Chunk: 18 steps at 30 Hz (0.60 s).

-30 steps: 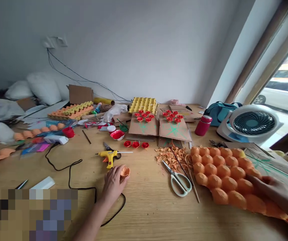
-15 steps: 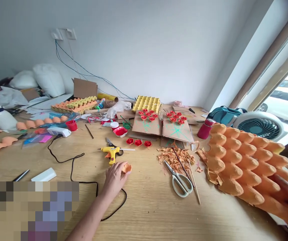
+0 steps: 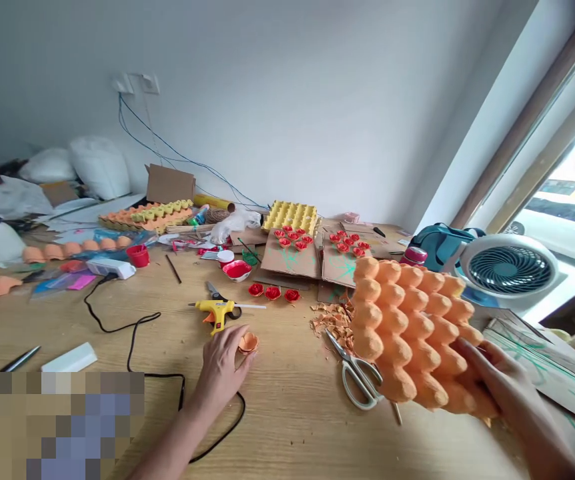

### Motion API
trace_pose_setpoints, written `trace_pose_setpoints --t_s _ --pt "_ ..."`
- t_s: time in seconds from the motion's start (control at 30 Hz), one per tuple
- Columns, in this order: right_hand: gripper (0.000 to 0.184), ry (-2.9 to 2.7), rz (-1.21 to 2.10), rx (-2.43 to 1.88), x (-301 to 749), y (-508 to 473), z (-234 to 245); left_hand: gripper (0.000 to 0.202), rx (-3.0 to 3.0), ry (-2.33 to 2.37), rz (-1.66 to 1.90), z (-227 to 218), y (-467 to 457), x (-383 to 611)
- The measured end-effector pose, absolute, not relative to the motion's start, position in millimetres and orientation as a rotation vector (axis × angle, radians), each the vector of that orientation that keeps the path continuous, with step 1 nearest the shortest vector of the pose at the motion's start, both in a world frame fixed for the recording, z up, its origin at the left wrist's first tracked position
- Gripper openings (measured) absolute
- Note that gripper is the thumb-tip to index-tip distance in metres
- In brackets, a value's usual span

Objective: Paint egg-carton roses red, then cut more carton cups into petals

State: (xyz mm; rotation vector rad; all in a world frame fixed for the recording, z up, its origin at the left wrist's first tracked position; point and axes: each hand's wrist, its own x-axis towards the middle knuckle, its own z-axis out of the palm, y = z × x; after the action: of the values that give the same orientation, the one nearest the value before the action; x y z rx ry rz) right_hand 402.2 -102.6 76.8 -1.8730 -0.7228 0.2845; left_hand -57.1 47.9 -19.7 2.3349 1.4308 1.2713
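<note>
The two hands work over a light brown wooden bench (image 3: 297,413), with clock directions read from the wearer's view. The left hand (image 3: 225,360) is half closed, thumb and fingers curved about a small orange moulded-pulp cup (image 3: 248,343), mouth upward, at two o'clock from the palm; whether the cup rests on the bench cannot be told. A yellow plastic glue gun (image 3: 217,309) lies near the cup at ten o'clock, and three small red flower-shaped pieces (image 3: 272,293) sit in a row at one o'clock. At three o'clock from the cup, well apart, is a large orange bumpy egg tray (image 3: 412,333), tilted, bumps facing the viewer. The right hand (image 3: 500,373) is closed on the tray's edge at four o'clock, thumb over the bumps, its other fingers mostly hidden. A pair of white-handled metal scissors (image 3: 351,360) lies at eight o'clock from the tray, partly covered by it; a heap of curled orange scraps (image 3: 331,321) lies at nine o'clock, and a round white fan (image 3: 510,267) stands at two.
</note>
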Motion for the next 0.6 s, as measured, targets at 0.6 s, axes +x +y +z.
trace_pose_setpoints --t_s 0.6 --pt "0.063 -0.827 0.952 -1.158 271 -48 15 0.051 1.376 0.850 1.281 22 15 6"
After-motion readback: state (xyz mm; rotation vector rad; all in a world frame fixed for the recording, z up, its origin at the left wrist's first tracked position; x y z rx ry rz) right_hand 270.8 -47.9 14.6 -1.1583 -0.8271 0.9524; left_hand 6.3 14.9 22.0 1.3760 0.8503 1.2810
